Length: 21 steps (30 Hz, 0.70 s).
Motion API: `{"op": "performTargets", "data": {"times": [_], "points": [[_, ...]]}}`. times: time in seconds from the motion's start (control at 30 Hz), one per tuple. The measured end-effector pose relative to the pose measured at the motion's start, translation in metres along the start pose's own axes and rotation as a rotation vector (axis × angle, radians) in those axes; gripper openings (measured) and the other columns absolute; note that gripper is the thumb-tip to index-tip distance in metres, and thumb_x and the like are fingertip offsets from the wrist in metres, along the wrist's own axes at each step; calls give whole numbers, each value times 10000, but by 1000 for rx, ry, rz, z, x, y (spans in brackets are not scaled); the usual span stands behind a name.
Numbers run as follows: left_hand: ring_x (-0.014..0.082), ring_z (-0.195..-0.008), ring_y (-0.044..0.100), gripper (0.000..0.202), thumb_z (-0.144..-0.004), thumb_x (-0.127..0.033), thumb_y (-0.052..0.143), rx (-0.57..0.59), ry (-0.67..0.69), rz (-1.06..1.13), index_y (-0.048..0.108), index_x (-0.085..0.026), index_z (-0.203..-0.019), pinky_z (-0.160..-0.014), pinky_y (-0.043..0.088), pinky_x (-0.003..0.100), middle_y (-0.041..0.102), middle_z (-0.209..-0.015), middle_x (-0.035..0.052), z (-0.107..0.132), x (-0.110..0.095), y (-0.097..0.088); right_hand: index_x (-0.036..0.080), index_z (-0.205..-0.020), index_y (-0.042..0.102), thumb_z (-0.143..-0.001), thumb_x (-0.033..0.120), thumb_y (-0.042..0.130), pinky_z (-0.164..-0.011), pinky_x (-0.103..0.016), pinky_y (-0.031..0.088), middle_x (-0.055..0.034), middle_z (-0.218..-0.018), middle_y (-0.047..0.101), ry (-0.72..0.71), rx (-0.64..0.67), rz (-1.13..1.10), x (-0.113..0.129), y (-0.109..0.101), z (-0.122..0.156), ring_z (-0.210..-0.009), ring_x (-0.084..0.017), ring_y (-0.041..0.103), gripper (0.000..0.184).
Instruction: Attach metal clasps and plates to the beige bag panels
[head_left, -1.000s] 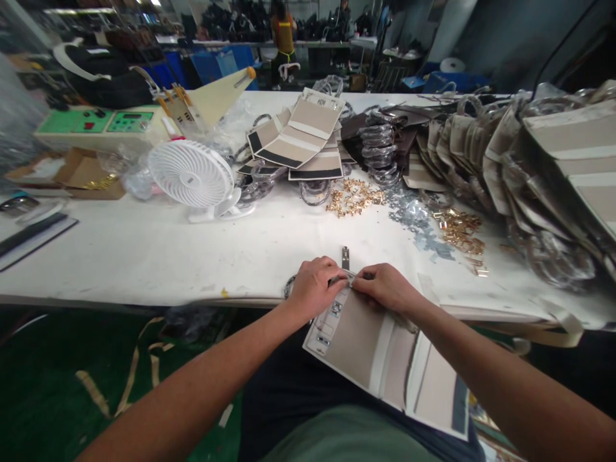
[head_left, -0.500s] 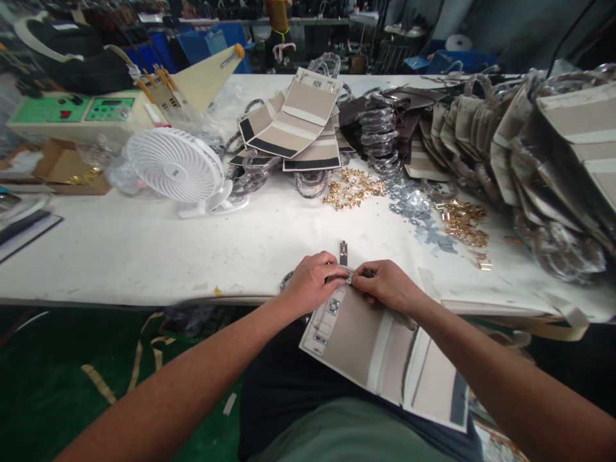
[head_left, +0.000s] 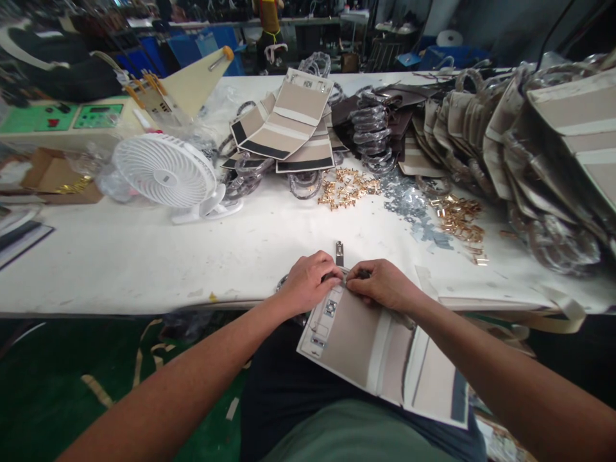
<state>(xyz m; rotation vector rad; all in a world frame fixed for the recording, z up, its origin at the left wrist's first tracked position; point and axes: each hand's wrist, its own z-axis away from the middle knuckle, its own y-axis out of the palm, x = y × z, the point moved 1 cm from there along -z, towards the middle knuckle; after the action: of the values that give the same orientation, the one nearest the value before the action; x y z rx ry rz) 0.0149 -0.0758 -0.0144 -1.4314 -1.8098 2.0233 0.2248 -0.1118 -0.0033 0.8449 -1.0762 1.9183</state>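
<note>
A flat beige and white bag panel point(head_left: 366, 346) lies across my lap, its top edge at the front of the white table point(head_left: 144, 256). My left hand point(head_left: 308, 282) and my right hand point(head_left: 380, 282) are both closed in a pinch on that top edge, fingertips nearly touching over a small metal fitting. A square metal clasp plate point(head_left: 330, 308) sits on the panel just below my left hand. A small dark metal tool point(head_left: 339, 252) lies on the table just beyond my fingers.
Gold metal fittings point(head_left: 346, 187) and silver pieces point(head_left: 409, 208) lie scattered mid-table. Stacked beige panels point(head_left: 293, 128) sit behind them; finished bags point(head_left: 553, 147) line the right side. A white desk fan point(head_left: 166, 172) and a green-panelled machine point(head_left: 72, 119) stand left.
Both hands stay pinched on the panel's top edge. The view has tilted down a little, so the table items sit slightly higher and to the left in frame.
</note>
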Motion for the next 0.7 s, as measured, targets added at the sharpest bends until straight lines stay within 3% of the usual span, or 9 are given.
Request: {"op": "performTargets", "data": {"times": [0.23,0.43,0.7], "points": [[209,-1049,665,88,-956,-209,642,114,-74,46,727,-233,-944,-923,491,333,685,-1043,11,-8,-6,-9,184,-892,768,-804,298,678,-494,-225,381,31,-517,613,14,39,-38,-1,-1,-2,-476,-111,492,170],[202,-1019,678,99,-957,-225,640,106,-121,46,731,-227,-917,-931,489,335,695,-1036,9,-10,-7,-8,177,-917,780,-783,279,683,-501,-220,380,33,-531,607,33,30,-60,3,-1,3,-493,-109,502,194],[216,-998,679,81,-945,-210,669,58,-132,29,744,-222,-915,-928,505,362,689,-1033,25,-10,-8,0,180,-766,703,-840,349,665,-500,-239,384,16,-561,615,-14,34,-44,0,-1,2,-504,-118,513,188]]}}
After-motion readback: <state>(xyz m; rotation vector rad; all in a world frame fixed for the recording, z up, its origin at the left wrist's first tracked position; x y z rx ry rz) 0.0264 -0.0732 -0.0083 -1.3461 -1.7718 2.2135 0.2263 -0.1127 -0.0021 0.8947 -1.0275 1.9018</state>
